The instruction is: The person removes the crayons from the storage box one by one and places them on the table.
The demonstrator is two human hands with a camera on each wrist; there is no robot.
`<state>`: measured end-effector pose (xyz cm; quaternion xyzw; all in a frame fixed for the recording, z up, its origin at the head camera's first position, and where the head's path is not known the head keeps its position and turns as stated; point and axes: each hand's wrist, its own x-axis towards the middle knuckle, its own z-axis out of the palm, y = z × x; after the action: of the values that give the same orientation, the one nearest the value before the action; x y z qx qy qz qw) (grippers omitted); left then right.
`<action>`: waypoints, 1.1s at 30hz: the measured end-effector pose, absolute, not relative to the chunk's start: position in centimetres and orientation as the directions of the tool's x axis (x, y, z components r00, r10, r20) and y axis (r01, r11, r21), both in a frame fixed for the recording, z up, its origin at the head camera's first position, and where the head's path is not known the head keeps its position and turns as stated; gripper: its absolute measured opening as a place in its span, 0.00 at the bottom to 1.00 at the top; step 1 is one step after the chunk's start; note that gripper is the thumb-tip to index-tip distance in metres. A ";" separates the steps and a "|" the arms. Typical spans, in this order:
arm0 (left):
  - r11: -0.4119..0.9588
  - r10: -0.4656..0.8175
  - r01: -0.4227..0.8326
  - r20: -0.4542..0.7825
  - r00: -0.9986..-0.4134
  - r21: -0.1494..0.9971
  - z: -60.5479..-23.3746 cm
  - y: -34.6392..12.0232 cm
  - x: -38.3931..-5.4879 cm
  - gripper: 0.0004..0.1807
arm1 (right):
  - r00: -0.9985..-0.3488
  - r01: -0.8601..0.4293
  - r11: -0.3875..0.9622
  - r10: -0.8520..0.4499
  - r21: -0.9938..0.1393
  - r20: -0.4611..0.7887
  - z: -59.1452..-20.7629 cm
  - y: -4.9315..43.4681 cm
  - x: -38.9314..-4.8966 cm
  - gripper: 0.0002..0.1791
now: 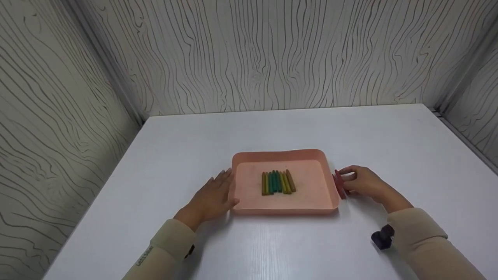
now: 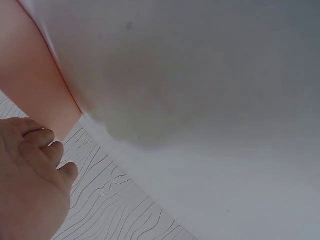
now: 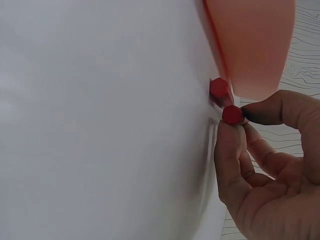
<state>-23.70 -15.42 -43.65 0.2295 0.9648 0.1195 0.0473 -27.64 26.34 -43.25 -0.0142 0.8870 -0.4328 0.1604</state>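
A pink tray [image 1: 280, 210] holds a row of green, yellow-green and brown crayons [image 1: 277, 182] side by side on its floor. My left hand [image 1: 213, 196] lies at the tray's left edge, fingers extended and thumb at the rim. In the left wrist view its fingertips show close to the tray's pink wall [image 2: 37, 85]. Just beyond the right edge, my right hand [image 1: 363, 182] pinches a red crayon [image 3: 232, 114] between thumb and fingers. Another red crayon [image 3: 219, 87] lies right beside it on the table, close to the tray wall.
The white table [image 1: 186, 144] extends around the tray on all sides. Behind it and to the left stand panels [image 1: 256, 54] with a wood-grain line pattern. A small black object [image 1: 382, 237] is by the right sleeve.
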 end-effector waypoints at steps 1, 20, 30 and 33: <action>0.867 0.453 0.431 -0.037 -0.891 0.252 -43.6 -15.4 -23.7 0.41 | -0.948 0.118 0.630 -0.158 -0.767 -0.276 -43.3 26.2 -27.6 0.29; 0.865 0.461 0.442 -0.030 -0.887 0.239 -43.7 -15.5 -23.7 0.41 | -0.949 0.074 0.709 -0.166 -0.701 -0.269 -43.0 25.8 -27.2 0.28; 0.869 0.456 0.437 -0.033 -0.889 0.232 -43.8 -15.4 -23.7 0.40 | -0.950 0.041 0.779 -0.163 -0.626 -0.266 -42.3 26.3 -27.0 0.32; 0.868 0.457 0.438 -0.033 -0.889 0.231 -43.8 -15.4 -23.8 0.40 | -0.953 0.015 0.814 -0.164 -0.581 -0.254 -42.0 26.6 -27.0 0.34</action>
<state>-23.76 -15.40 -43.79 0.2319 0.9656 0.1094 0.0433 -26.99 26.64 -41.98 -0.0397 0.9408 -0.3024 0.1476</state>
